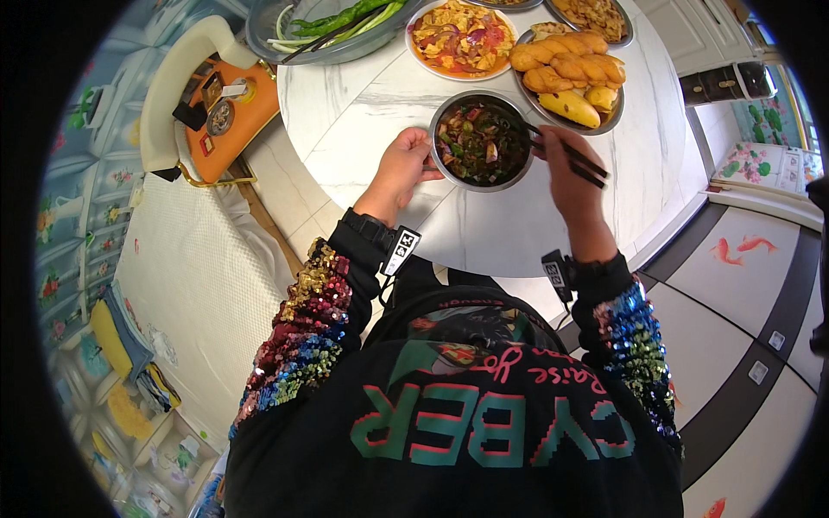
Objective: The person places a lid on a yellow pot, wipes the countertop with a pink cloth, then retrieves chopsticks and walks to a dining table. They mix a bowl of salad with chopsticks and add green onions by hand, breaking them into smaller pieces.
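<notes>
A round metal bowl [481, 141] of dark sauce with chopped green and reddish pieces stands near the front of the marble-patterned table. My left hand [408, 169] grips its left rim, thumb at the edge and fingers below. In my right hand [570, 162] is a pair of black chopsticks [586, 169], their tips reaching over the bowl's right side. Just beyond the bowl are a plate of egg and tomato [462, 39] and, to the right, a metal plate [618, 120] with twisted fried dough and yellow pieces of food.
A large basin [259, 39] with green onions, green peppers and dark chopsticks stands at the table's back left. More dishes, one a plate of browned food [590, 18], are at the back right. Left of the round table [363, 213] are an orange side table [243, 139] and a bed [194, 285].
</notes>
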Motion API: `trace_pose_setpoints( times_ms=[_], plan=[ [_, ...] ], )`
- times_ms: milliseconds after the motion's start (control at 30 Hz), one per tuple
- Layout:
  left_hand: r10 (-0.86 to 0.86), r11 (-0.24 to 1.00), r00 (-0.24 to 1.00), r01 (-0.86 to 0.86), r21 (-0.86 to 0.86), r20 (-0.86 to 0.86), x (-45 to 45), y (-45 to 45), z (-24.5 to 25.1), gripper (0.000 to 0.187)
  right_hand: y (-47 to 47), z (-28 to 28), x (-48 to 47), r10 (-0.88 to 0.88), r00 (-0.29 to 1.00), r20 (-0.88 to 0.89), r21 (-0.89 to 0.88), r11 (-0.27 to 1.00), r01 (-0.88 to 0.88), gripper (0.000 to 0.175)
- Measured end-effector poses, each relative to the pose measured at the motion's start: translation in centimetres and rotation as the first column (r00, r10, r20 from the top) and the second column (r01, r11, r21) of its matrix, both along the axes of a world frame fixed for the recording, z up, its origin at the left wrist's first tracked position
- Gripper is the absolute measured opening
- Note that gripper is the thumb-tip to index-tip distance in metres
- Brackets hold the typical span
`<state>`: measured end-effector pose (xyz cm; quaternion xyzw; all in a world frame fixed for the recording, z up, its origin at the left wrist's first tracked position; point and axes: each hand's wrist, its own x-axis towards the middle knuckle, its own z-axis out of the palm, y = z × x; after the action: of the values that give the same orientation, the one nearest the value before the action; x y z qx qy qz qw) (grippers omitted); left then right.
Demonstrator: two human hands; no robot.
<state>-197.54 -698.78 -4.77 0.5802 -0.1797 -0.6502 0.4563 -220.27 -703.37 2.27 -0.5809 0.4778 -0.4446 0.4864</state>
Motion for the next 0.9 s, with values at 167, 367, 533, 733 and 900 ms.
trace_pose_setpoints(
  times_ms=[167, 367, 533, 733, 900],
  plan=[
    [0.015, 1.0, 1.0, -0.015, 0.01, -0.003, 0.0, 0.0, 0.0, 0.011, 0.3, 0.3, 1.2, 0.264, 0.888, -0.378, -0.34, 0.852, -0.398, 0.008],
    [0.024, 1.0, 1.0, -0.024, 0.003, -0.006, 0.1, 0.0, -0.2, 0.011, 3.0, 4.1, -1.7, 0.293, 0.843, -0.452, -0.226, 0.876, -0.426, 0.005],
    [0.026, 1.0, 1.0, -0.026, 0.012, -0.001, -0.1, 0.0, -0.2, 0.01, 2.3, 0.7, 0.5, 0.328, 0.887, -0.325, -0.299, 0.854, -0.426, 0.008],
    [0.015, 1.0, 1.0, -0.015, 0.001, -0.003, 0.1, -0.2, -0.3, 0.01, 1.6, 1.1, -1.5, 0.084, 0.989, -0.119, -0.002, 0.996, -0.085, 0.012],
    [0.015, 1.0, 1.0, -0.015, 0.005, -0.01, 0.1, -0.2, -0.3, 0.01, 1.2, -0.3, 0.6, 0.104, 0.989, 0.107, 0.211, 0.969, -0.124, 0.016]
  ],
)
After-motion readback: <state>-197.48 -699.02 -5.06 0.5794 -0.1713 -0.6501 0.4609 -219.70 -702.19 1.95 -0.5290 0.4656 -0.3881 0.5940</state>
